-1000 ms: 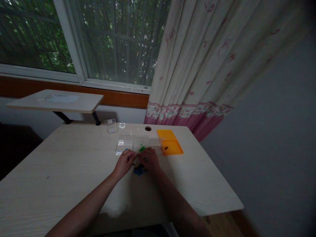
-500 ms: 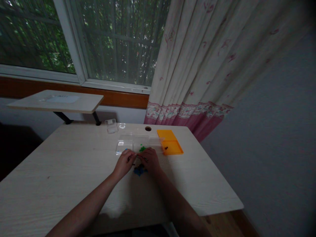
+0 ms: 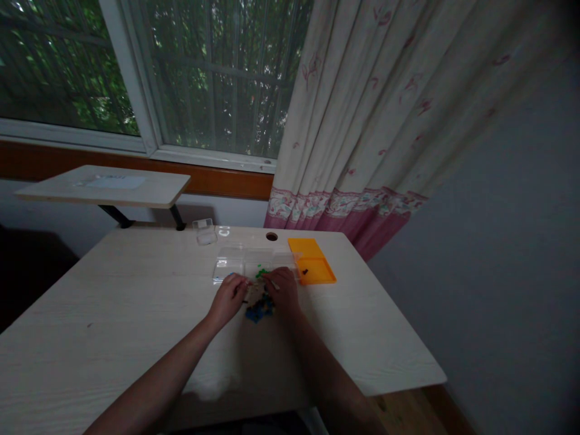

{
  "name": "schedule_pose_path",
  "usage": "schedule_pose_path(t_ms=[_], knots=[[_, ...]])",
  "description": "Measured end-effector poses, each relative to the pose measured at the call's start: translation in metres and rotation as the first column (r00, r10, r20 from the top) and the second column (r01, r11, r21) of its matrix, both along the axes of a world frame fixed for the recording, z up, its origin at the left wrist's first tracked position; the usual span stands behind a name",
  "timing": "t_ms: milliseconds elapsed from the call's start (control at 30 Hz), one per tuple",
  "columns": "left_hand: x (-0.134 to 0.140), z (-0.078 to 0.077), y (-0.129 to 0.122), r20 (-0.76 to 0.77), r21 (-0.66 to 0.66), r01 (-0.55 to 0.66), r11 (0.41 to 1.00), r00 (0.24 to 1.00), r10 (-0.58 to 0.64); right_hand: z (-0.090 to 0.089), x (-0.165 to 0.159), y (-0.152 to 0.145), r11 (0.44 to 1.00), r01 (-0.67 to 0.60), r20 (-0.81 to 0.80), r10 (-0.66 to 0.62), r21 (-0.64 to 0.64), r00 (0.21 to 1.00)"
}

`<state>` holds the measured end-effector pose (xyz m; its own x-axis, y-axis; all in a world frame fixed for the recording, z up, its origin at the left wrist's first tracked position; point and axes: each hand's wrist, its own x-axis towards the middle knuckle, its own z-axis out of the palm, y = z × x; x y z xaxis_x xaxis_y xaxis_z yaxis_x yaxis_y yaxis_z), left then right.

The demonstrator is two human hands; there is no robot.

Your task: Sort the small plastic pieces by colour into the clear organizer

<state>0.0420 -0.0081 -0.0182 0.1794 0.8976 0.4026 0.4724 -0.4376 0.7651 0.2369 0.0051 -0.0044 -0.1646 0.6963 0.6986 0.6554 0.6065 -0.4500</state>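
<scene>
My left hand [image 3: 228,297] is closed in a pinch at the left of a small pile of blue and dark pieces [image 3: 260,311]. Whatever sits between its fingertips is too small to make out. On the pile's other side, my right hand [image 3: 284,293] has its fingers bent together, and their contents cannot be told. Small green pieces [image 3: 261,273] lie just beyond the fingertips, at the clear plastic compartment box [image 3: 229,267]. Between the hands, the pile shows some tan bits too.
An open orange case [image 3: 319,270] with a small dark piece [image 3: 305,272] in it lies right of the clear box. A small clear container [image 3: 205,232] stands at the back. Behind it to the left is a raised shelf [image 3: 167,190]. The desk has a round cable hole [image 3: 272,237].
My right hand has moved a little right, away from my left hand, so the gap between them is wider and more of the pile shows. The left hand has barely moved.
</scene>
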Motion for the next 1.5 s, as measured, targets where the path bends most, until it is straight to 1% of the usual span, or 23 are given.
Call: schedule_pose_path(t_ms=[167,300,467,700,967,1300,1500], knots=[[0.002,0.003,-0.002,-0.058,0.018,0.003,1.0,0.998,-0.002,0.0,0.004,0.002,0.998,0.062,-0.006,-0.062,0.01,0.998],[0.002,0.003,-0.004,-0.151,0.069,0.062,0.996,0.987,-0.051,0.0,0.006,0.002,0.994,0.112,-0.035,-0.112,-0.009,0.993],[0.004,0.004,-0.008,-0.299,0.102,0.149,0.984,0.948,-0.113,-0.003,0.008,0.005,0.985,0.17,-0.069,-0.172,-0.03,0.983],[0.006,0.003,-0.01,-0.428,0.098,0.22,0.971,0.89,-0.158,-0.009,0.008,0.008,0.982,0.179,-0.053,-0.183,-0.063,0.982],[0.007,0.003,-0.01,-0.443,0.113,0.207,0.972,0.886,-0.137,-0.013,0.008,0.009,0.981,0.176,-0.017,-0.178,-0.083,0.984],[0.009,0.007,-0.013,-0.495,0.108,0.194,0.975,0.861,-0.116,-0.02,0.01,0.011,0.954,0.246,0.108,-0.231,-0.169,0.967],[0.011,0.009,-0.012,-0.523,0.117,0.226,0.967,0.842,-0.134,-0.019,0.009,0.01,0.945,0.265,0.124,-0.245,-0.192,0.962]])
